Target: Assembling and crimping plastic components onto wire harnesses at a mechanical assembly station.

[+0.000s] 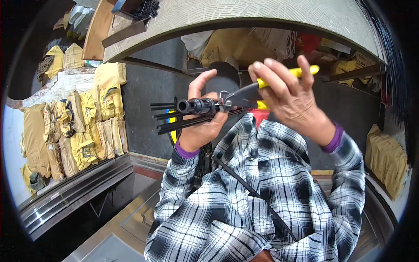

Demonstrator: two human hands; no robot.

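Observation:
My left hand (pixel 201 130) is wrapped round a bundle of thin black rods (pixel 174 126) gathered about a ridged black tube (pixel 198 106); it looks like a folded umbrella frame. The tube's hollow end points left, and one of my left fingers sticks up behind it. My right hand (pixel 291 98) grips a pair of pliers (pixel 245 93) with yellow handles and a dark head. Their handles stand apart in my fingers. The jaws meet the right end of the ridged tube, beside a small loop of wire (pixel 223 94). My fingers partly hide the rods.
A pale patterned table (pixel 262 12) spans the far side, with a blue box (pixel 126 8) of small black parts. Yellow and brown packages (pixel 83 126) are stacked at the left. Long dark rods (pixel 388 65) hang at the far right, above a wrapped bundle (pixel 386 159).

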